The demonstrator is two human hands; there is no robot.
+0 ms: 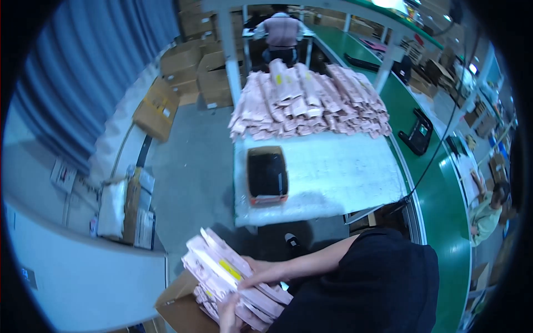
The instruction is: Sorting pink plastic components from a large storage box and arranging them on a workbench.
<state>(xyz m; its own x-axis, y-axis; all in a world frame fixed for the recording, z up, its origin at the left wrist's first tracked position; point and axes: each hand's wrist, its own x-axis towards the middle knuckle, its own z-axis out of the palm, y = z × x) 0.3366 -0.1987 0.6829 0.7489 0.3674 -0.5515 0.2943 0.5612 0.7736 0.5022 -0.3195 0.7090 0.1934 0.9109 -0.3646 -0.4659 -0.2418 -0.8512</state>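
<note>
Several long, slim packages in pale pink wrapping (208, 256), one with a yellow label, lie side by side in my grip. My right hand (256, 272) reaches across from the right, its fingers wrapped round their upper side. Lower down, my left hand (229, 312) grips the near side of the same packages. They are tilted over an open cardboard box (176, 297) at the lower left. More pink packages show below them at the box's mouth; how full it is stays hidden.
Ahead stands a white-topped table (344, 172) with a heap of pink packages (311, 105) and a dark rectangular bin (266, 173). A green conveyor (438, 194) on the right bears black frame-like parts (419, 133). People (281, 30) work beyond; cartons (157, 108) stand left.
</note>
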